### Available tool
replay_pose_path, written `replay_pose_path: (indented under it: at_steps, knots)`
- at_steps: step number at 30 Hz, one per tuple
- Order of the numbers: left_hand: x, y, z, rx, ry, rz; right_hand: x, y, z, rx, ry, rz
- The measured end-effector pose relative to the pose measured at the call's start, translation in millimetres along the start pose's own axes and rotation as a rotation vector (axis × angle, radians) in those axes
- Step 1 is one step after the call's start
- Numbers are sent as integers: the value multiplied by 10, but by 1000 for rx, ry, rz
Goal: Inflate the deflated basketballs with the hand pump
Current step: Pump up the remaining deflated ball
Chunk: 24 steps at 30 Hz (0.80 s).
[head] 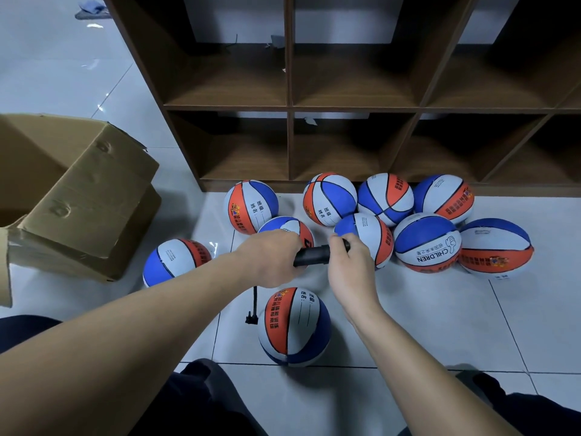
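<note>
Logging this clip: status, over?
Left hand grips pump barrel, right hand on its handle end. Hose hangs beside nearest ball, connection unclear. Nothing blocking.

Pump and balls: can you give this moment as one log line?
left hand grips pump | right hand holds handle | hose beside near ball | shelf

Basketballs point(295, 325) showing panels in blue, orange-red and white, split by thin black seams; some carrying black print on white panels, one point(427, 243) reading CHILDREN with thumbs-up drawing. Pump point(311, 256) showing black, hose point(254, 305) black too. Shelf point(289, 105) showing dark brown wood grain. Box point(78, 196) showing plain tan cardboard. Floor point(440, 325) showing pale glossy tiles with dark joints. Trousers point(195, 401) showing dark navy.
</note>
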<state>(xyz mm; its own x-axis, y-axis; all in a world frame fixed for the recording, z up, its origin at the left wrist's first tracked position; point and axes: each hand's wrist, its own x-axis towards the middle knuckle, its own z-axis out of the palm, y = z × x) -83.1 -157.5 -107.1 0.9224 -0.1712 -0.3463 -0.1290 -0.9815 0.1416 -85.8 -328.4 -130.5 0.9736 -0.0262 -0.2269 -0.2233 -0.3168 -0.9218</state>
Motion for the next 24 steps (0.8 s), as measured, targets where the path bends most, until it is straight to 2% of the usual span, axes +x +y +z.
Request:
replay_pose_path:
  at_steps: [5,9,11,13,18,21,24]
  knots:
    - [-14,-44,-21,-40,-17,-7,53,45,-10,76,-60,66]
    - [-41,-137,-53,-123,4,-55,6,198,-9,237,64,133]
    - [-75,-214,-70,-149,7,-95,-62,347,53,207,105,134]
    - [-108,-279,-64,-155,1,-127,-125,545,195,-4,12,69]
    - [-172,-385,-7,-197,-25,-168,-374,804,485,-520,-464,-277]
    - [-188,-460,39,-148,-23,-178,-383,946,462,-750,-499,-393]
    - [-191,-563,77,-133,-12,-210,-303,994,361,-947,-434,-392]
